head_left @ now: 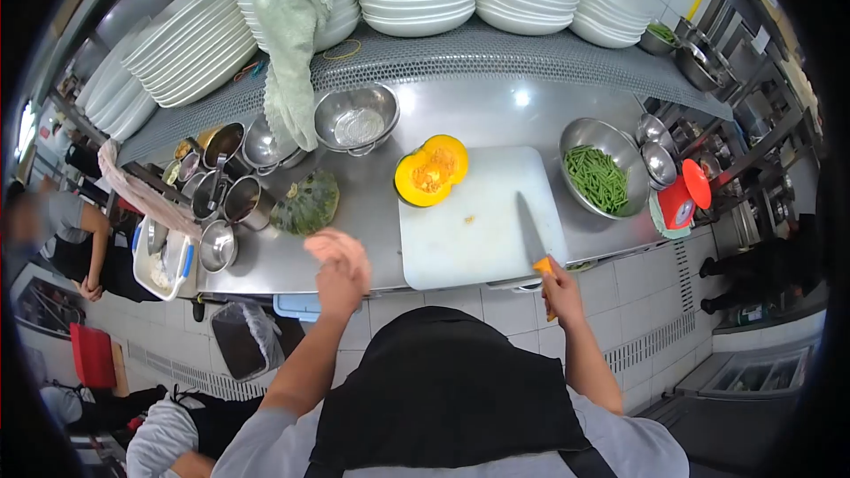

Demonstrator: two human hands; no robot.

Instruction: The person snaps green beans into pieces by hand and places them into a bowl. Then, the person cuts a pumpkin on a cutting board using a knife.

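My right hand [561, 290] grips the orange handle of a kitchen knife [529, 228], its blade reaching over the white cutting board [482, 257]. At the board's far left corner sits a cut pumpkin half [431, 171], its yellow flesh and seeds facing up. Another pumpkin piece [307, 202] lies skin up on the counter to the left. Near the counter's front edge, my left hand [338, 288] is closed on a pinkish cloth [341, 252], slightly blurred. A small scrap [469, 220] rests on the board.
A steel bowl of green beans [597, 179] and a red scale [684, 199] stand right. Steel colander [357, 119], pots [248, 204] and a white tub [162, 261] are left. Stacked plates [416, 0] and a hanging green towel [288, 44] are above. Other people stand nearby.
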